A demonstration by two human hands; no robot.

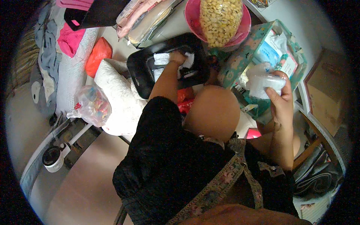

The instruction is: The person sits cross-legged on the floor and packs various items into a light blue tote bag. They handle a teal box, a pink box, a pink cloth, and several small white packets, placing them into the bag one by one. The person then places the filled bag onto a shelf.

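Note:
My left hand reaches down into a black plastic bin. Its fingers are at a white packet near the bin's middle; whether they grip it is not clear. Other white packets lie in the bin on the near side of that hand. My right hand is raised at the right, thumb and fingers closed on a translucent white plastic-wrapped bundle. The bundle is above a green patterned fabric storage box, which contains a blue-and-white package and a small box.
A pink basin holds a large clear bag of pale yellow puffed snacks. To the left are a white pillow-like bundle, a knotted plastic bag and a red bag. My bare knee rises between the bin and me.

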